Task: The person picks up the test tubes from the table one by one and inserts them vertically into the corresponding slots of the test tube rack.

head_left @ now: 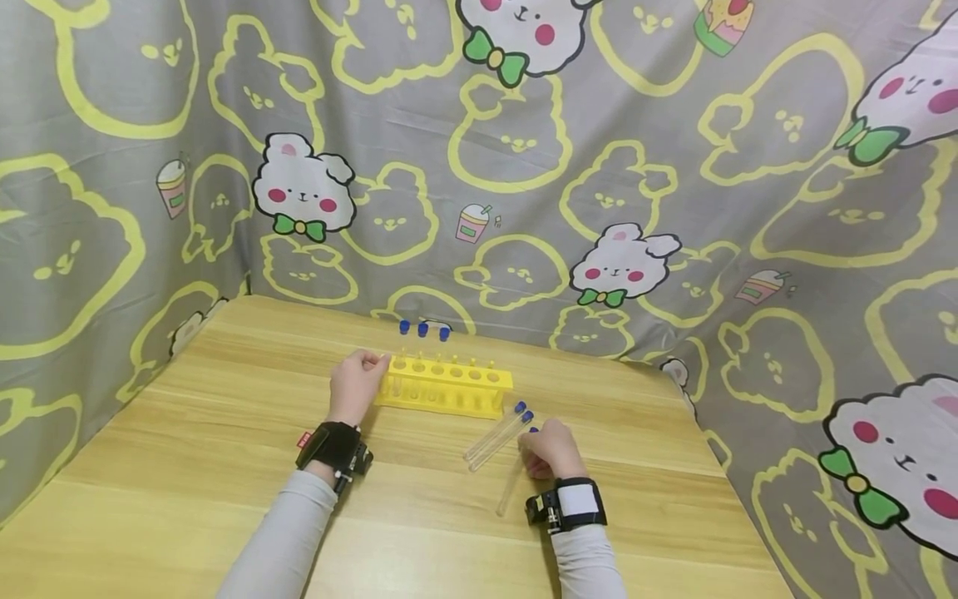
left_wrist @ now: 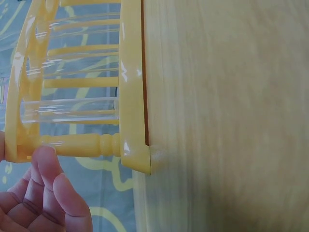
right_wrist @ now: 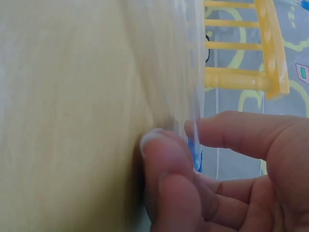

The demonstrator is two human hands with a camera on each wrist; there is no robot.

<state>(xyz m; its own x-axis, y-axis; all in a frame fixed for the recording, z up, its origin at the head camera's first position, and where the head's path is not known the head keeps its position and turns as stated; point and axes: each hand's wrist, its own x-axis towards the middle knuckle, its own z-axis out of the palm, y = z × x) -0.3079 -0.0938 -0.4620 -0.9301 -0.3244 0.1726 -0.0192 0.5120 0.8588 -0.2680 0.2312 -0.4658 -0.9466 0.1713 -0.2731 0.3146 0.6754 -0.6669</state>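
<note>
steadying the rack (head_left: 443,388) with the left hand (head_left: 358,384): fingers curled round its 9 o'clock end, fingertips (left_wrist: 46,162) on the corner post in the left wrist view, which would keep the light plastic from sliding. rack sits mid-table (head_left: 224,433), long side across, holes up; three blue caps (head_left: 422,329) stand just behind it at 12 o'clock, by the cloth (head_left: 524,166) backdrop.

right hand (head_left: 552,449) at 4 o'clock of the rack, thumb and fingers (right_wrist: 241,133) pinched on the blue-capped end of a tube (head_left: 511,487) lying on the table. the grip is at the cap end, probably so the glass body stays free. two more tubes (head_left: 497,436) lie side by side, touching, just at 10 o'clock of that hand, caps toward the rack.

one clear tube (left_wrist: 70,108) shows inside the rack in the left wrist view.
</note>
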